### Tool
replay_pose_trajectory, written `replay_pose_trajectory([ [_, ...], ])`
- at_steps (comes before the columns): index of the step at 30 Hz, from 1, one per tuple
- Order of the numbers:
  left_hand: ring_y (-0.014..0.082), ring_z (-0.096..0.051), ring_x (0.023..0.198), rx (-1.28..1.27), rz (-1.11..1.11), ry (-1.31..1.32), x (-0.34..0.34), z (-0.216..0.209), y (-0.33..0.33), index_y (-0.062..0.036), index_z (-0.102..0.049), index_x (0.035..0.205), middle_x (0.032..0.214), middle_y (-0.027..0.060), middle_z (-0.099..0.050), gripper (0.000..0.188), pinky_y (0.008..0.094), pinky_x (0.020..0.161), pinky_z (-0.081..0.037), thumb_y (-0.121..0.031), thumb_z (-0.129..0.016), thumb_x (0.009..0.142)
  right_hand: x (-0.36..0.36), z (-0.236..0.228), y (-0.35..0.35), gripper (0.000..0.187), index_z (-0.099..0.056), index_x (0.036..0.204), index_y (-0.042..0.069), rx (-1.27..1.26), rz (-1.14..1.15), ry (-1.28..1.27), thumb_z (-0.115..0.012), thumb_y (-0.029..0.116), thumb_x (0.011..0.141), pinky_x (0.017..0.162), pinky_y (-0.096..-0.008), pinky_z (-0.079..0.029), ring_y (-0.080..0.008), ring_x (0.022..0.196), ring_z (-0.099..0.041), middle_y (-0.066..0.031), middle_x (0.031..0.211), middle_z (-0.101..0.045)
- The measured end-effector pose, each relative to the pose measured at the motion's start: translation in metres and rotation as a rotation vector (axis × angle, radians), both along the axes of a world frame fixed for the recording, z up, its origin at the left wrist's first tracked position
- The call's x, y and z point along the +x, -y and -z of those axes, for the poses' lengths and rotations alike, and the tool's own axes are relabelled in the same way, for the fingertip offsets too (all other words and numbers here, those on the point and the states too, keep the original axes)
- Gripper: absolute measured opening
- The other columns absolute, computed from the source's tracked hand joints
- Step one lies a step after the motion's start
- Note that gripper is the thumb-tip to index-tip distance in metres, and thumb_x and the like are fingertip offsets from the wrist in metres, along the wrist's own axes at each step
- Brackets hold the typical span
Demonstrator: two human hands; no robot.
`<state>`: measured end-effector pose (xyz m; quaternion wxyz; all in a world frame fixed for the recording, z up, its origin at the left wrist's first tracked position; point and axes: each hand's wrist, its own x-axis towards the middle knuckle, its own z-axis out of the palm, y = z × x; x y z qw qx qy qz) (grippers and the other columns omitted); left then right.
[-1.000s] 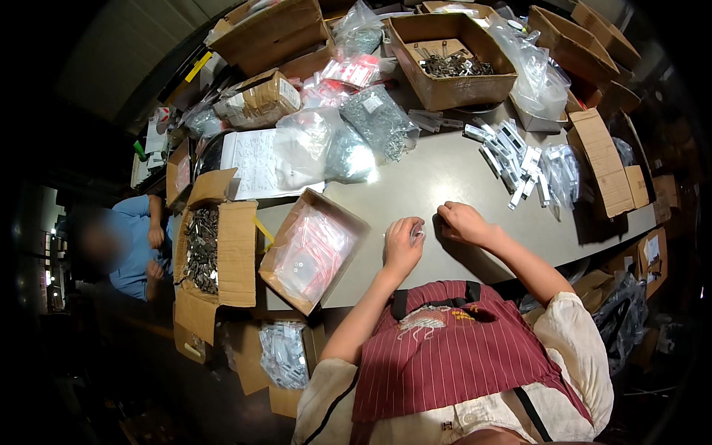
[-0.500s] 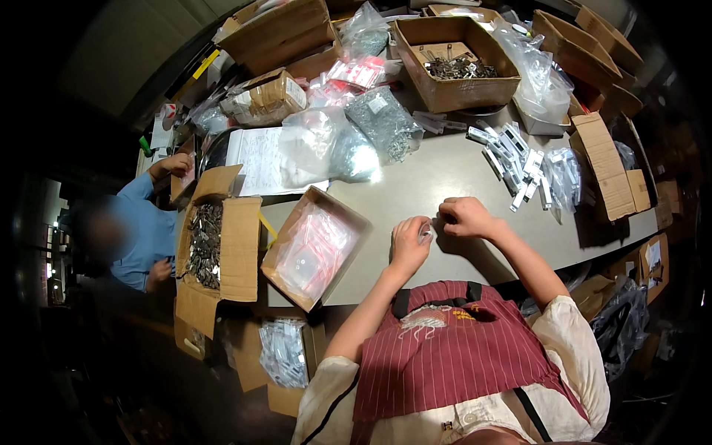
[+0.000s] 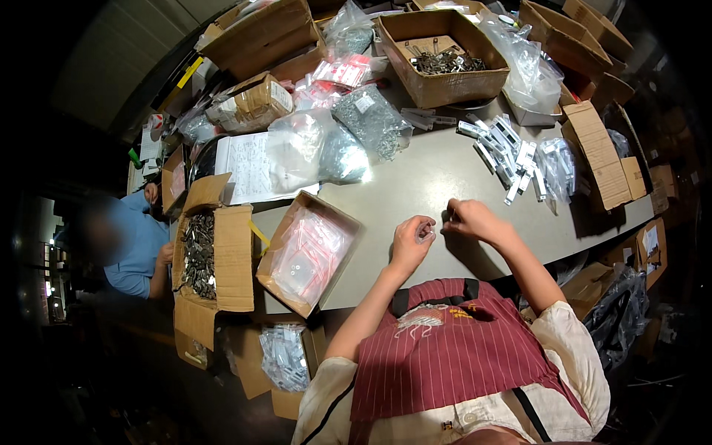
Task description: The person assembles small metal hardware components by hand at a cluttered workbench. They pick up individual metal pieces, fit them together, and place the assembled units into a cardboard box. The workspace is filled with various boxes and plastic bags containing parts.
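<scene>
Above the near part of the table, my left hand (image 3: 410, 247) is curled round a small clear plastic bag (image 3: 424, 233), which shows between thumb and fingers. Close to its right, my right hand (image 3: 475, 221) is closed with thumb and fingertips together, pointing toward the left one. What those fingertips hold, if anything, is hidden. The two hands are a small gap apart. Left of my left hand stands an open carton (image 3: 343, 252) of flat clear bags with red edges (image 3: 305, 256).
Metal clips (image 3: 199, 256) fill a carton at the left, near a person in blue (image 3: 137, 248). Another carton (image 3: 437, 90) of metal parts stands at the back. White-and-grey strips (image 3: 508, 159) lie at the right. Bags of small hardware (image 3: 371, 122) and a written sheet (image 3: 241, 167) lie farther back.
My hands stay in nearly the same place, the right one shifted slightly. The whole view has moved a little. The co-worker's hand has drawn back from the small box at the left.
</scene>
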<state>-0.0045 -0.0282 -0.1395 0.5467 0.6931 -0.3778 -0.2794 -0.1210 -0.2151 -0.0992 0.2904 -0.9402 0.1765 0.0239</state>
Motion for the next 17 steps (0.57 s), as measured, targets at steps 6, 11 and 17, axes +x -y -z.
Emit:
replay_pose_trajectory([
  [6,0.0246,-0.069,0.097,0.037,-0.006,0.122,-0.001,0.002,0.001,-0.0043,-0.068,0.106,0.103,0.0104,-0.071,0.025,0.0366,0.088,-0.055,-0.003,-0.073,0.082,-0.006,0.028,-0.006,0.021,-0.06,0.087,-0.005,-0.031,-0.048,0.053,-0.068,0.009,0.073,0.074,-0.0535,-0.054,-0.0483,0.082,-0.066,-0.0285,0.079,-0.065],
  [11,0.026,-0.069,0.095,0.017,-0.008,0.114,-0.002,0.001,-0.001,-0.0043,-0.068,0.106,0.102,0.0115,-0.071,0.025,0.0377,0.089,-0.055,-0.003,-0.072,0.082,-0.007,0.027,-0.012,0.024,-0.062,0.091,-0.004,-0.098,-0.039,0.098,-0.07,0.009,0.071,0.074,-0.0518,-0.056,-0.0467,0.081,-0.067,-0.0276,0.086,-0.066],
  [17,0.0272,-0.07,0.099,0.028,-0.002,0.21,-0.002,-0.001,-0.003,-0.0047,-0.068,0.107,0.104,0.0128,-0.072,0.024,0.0403,0.092,-0.054,-0.006,-0.07,0.084,-0.009,0.037,-0.021,0.032,-0.064,0.099,0.0,-0.295,0.072,-0.021,-0.075,0.015,0.073,0.074,-0.0515,-0.058,-0.0439,0.082,-0.07,-0.0252,0.096,-0.069],
])
